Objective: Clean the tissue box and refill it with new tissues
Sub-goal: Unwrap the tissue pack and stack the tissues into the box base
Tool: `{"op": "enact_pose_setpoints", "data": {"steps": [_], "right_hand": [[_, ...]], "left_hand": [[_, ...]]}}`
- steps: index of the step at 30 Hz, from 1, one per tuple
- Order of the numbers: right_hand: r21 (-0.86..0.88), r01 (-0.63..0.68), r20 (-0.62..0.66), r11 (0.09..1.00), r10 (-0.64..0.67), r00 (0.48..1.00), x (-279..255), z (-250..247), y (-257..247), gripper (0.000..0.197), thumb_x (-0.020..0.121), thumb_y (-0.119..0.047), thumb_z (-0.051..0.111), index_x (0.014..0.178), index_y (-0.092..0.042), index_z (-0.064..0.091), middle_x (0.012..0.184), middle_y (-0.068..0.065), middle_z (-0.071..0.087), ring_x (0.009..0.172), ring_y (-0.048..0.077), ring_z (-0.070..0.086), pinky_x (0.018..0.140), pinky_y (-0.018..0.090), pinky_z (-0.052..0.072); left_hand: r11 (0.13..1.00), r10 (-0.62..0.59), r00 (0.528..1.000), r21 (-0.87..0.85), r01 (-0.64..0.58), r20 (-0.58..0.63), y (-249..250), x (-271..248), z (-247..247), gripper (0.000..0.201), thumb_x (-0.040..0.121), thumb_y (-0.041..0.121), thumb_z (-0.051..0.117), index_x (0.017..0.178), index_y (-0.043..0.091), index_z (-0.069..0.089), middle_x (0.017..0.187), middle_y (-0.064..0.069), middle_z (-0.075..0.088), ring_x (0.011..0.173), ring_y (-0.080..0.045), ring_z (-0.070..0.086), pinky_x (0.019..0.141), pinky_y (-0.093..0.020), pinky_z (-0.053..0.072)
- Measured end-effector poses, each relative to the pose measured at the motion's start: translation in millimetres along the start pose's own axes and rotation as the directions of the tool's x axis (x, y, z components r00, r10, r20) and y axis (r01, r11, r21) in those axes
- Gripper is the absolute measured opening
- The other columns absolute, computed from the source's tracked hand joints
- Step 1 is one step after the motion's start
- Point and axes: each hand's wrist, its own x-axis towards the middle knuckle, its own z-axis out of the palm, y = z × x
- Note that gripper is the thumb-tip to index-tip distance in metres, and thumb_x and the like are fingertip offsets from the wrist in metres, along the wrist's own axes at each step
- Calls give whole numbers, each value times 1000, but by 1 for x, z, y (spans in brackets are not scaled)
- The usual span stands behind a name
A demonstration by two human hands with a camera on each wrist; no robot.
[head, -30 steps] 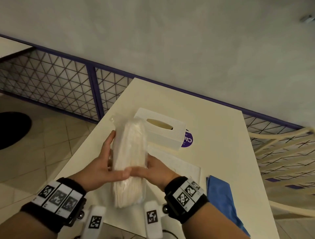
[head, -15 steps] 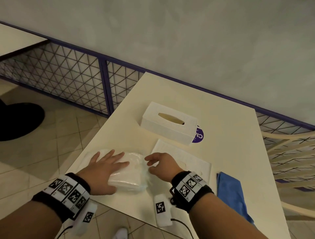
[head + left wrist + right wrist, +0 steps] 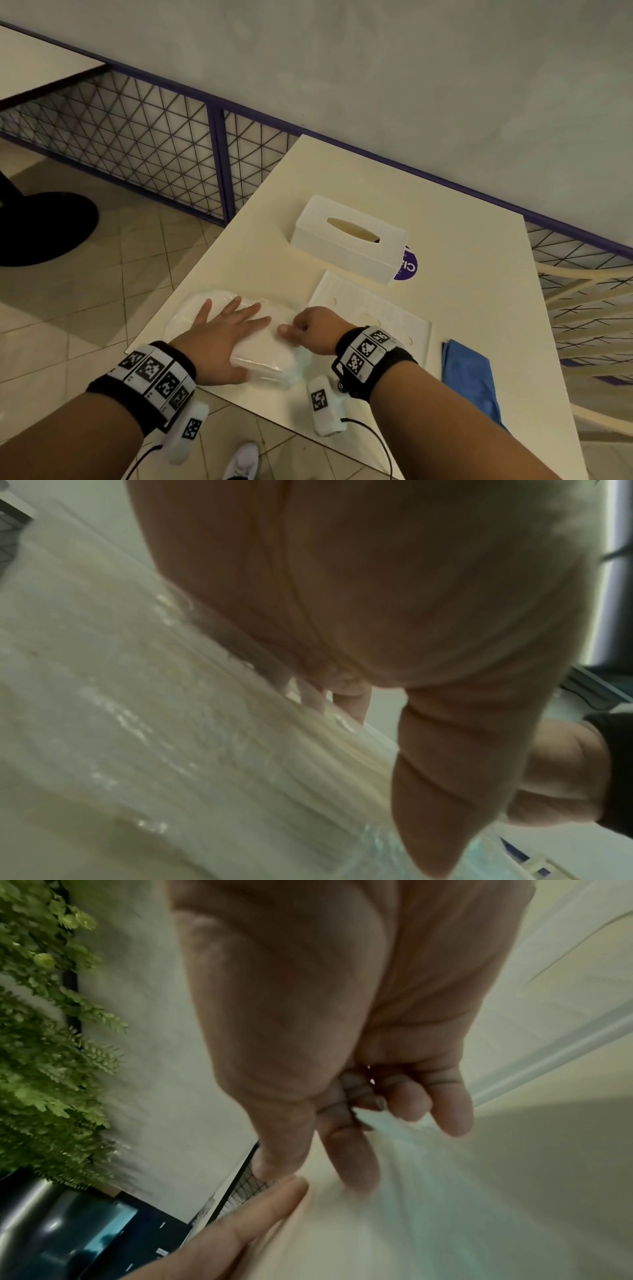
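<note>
A pack of new tissues (image 3: 270,353) in clear plastic wrap lies flat near the table's front left edge. My left hand (image 3: 222,329) presses on it with straight, spread fingers; the left wrist view shows the palm (image 3: 342,588) over the wrapped pack (image 3: 137,723). My right hand (image 3: 308,329) sits at the pack's right end with curled fingers, pinching the loose wrapper there. The right wrist view shows those fingers (image 3: 377,1096) bunched on the plastic (image 3: 445,1177). The white tissue box (image 3: 349,240) stands farther back, its oval slot upward and apart from both hands.
A flat white panel (image 3: 373,315) lies between the pack and the box. A folded blue cloth (image 3: 469,377) lies at the table's (image 3: 462,222) front right. A purple sticker (image 3: 407,267) shows beside the box. A cream chair (image 3: 589,308) stands right; a mesh railing (image 3: 154,144) runs behind.
The pack, held up on end in both hands a second ago, now lies flat on the table. My left hand flattened on it and my right hand's fingers curled onto the wrapper end.
</note>
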Motion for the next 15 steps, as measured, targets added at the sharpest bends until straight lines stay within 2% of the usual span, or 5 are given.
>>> {"op": "enact_pose_setpoints", "data": {"steps": [2, 5, 9, 13, 15], "right_hand": [[-74, -98, 78, 992, 103, 992, -5, 1, 11, 47, 92, -51, 46, 78, -13, 70, 86, 3, 64, 86, 20, 58, 80, 31, 41], [-193, -176, 83, 965, 195, 977, -11, 3, 24, 31, 88, -30, 56, 92, -2, 68, 87, 7, 60, 87, 25, 57, 79, 33, 48], [101, -169, -115, 980, 180, 977, -13, -1, 27, 33, 83, -8, 53, 115, -15, 58, 91, -2, 56, 90, 20, 56, 72, 26, 44], [246, -115, -192, 962, 165, 968, -3, -1, 22, 41, 89, -9, 49, 128, -20, 53, 107, 8, 59, 86, 16, 53, 73, 25, 43], [300, -52, -247, 952, 130, 960, -1, -1, 20, 38, 90, -14, 54, 127, -21, 55, 93, 2, 59, 77, 12, 53, 70, 23, 43]], "left_hand": [[1000, 4, 1000, -28, -5, -18, -2, 0, 2, 93, 71, 67, 56, 145, 47, 4, 156, 20, -10, 143, -10, -19, 113, -49, -17], [996, 18, 998, -84, -23, -61, -3, -2, 4, 95, 66, 80, 50, 145, 48, 8, 156, 22, -8, 143, -7, -20, 113, -48, -18], [986, 34, 991, -159, -55, -130, -6, -6, 9, 91, 61, 87, 41, 142, 51, 19, 156, 23, -4, 141, -2, -19, 113, -43, -20], [973, 48, 980, -212, -90, -194, -8, -9, 11, 85, 63, 87, 38, 139, 51, 27, 154, 26, 0, 141, 2, -17, 112, -40, -22], [972, 53, 977, -213, -98, -206, -9, -10, 12, 80, 67, 82, 40, 139, 50, 28, 154, 26, -1, 141, 4, -17, 112, -39, -22]]}}
